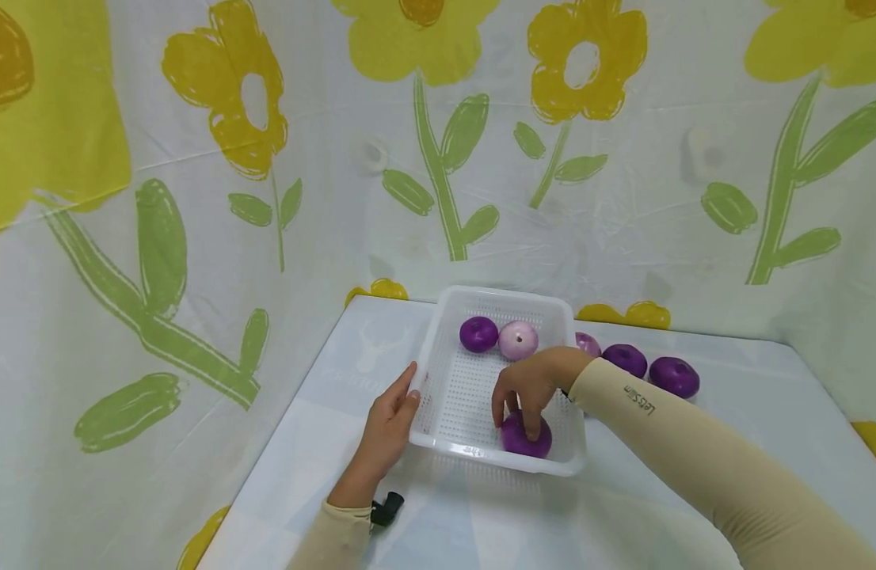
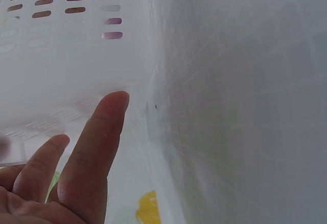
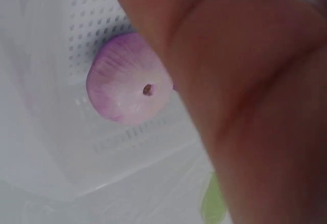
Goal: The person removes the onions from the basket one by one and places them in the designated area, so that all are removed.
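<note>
A white perforated basket sits on the table. Inside, at its near right corner, lies a purple onion and my right hand grips it from above with curled fingers. In the right wrist view a pale purple onion lies against the basket's wall, and my palm fills most of that frame. Two more onions, a dark one and a pale one, lie at the basket's far side. My left hand rests with straight fingers against the basket's left wall.
Three purple onions lie on the table just right of the basket. A flower-printed cloth hangs behind and to the left. The table's near part is covered in white cloth.
</note>
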A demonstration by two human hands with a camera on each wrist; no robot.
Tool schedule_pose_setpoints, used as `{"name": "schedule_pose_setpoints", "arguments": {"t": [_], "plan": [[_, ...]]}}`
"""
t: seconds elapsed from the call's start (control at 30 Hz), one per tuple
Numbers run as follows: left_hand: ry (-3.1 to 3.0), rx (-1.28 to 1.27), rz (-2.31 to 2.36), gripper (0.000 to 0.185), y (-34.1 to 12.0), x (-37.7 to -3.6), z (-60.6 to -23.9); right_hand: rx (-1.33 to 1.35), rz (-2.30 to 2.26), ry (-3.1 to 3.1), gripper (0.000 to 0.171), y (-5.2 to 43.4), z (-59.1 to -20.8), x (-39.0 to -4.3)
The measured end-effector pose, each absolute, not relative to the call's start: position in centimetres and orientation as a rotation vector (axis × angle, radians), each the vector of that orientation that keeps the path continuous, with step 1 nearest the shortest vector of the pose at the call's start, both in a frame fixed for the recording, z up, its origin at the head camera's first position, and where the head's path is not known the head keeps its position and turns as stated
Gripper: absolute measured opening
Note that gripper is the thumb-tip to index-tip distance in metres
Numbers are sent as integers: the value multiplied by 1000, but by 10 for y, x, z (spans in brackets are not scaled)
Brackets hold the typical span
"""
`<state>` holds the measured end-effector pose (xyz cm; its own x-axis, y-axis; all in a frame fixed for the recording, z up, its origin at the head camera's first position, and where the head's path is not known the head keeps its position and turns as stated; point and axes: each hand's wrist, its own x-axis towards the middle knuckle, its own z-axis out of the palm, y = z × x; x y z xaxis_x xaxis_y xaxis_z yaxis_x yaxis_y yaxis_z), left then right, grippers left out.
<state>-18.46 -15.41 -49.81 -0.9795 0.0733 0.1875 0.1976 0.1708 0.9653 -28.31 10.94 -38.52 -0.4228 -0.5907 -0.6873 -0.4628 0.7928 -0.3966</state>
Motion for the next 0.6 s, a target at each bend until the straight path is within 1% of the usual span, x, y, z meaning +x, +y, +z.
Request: {"name": "schedule_pose_setpoints", "arguments": {"t": [0.23, 0.6], "plan": [[-2332, -263, -1941, 54, -154, -184, -497, -645, -383, 2119, 48, 113, -388, -288], [-2333, -250, -1941, 54, -154, -184, -498, -685, -440, 2157, 52, 125, -377, -291]]}}
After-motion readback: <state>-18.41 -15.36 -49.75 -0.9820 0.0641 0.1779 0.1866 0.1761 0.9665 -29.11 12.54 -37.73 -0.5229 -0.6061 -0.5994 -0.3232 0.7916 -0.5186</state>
